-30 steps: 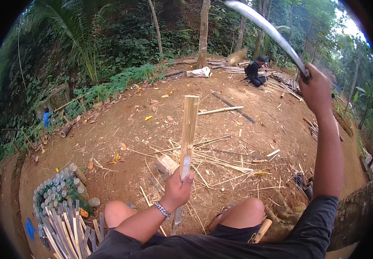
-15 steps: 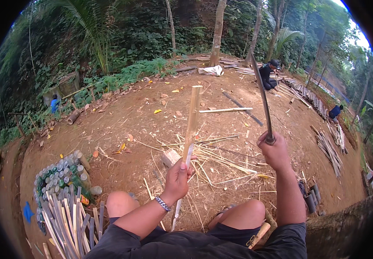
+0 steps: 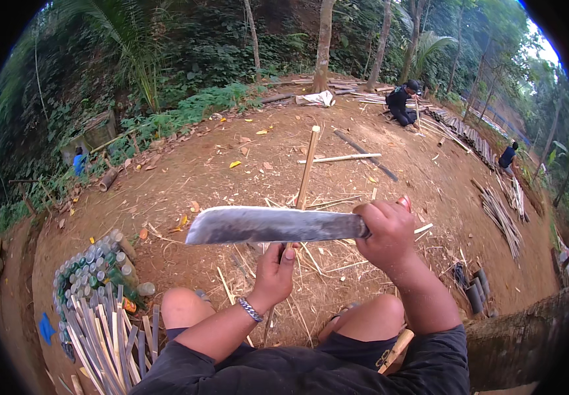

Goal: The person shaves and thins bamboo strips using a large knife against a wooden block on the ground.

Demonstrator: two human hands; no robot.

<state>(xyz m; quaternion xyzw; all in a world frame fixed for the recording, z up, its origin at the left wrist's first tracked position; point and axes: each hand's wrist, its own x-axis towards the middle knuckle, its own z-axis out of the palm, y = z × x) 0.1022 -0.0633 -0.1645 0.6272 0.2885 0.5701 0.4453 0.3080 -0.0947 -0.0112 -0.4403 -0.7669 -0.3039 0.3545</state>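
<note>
My left hand [image 3: 273,276], with a chain bracelet at its wrist, is closed round a long bamboo strip [image 3: 309,161] that stands nearly upright and leans slightly right. In my right hand [image 3: 388,234] is a machete [image 3: 271,225]. Its broad blade lies level, tip to the left, flat face toward me, crossing in front of the strip just above my left fingers. Whether the blade touches the strip I cannot tell. Behind the blade, part of the strip is hidden. Thin bamboo slivers [image 3: 311,260] litter the ground beyond my hands.
At lower left stand a bundle of bamboo strips [image 3: 103,336] and a stack of bottles [image 3: 93,270]. Dark cut tubes [image 3: 475,293] lie right of my knee. Farther off, a person in black [image 3: 401,105] sits near bamboo poles; another person in blue [image 3: 508,157] is at far right.
The machete has swung from upright at the right down to level across the strip, my right hand moving left. The strip, still in my left hand, has turned and leans more to the right.
</note>
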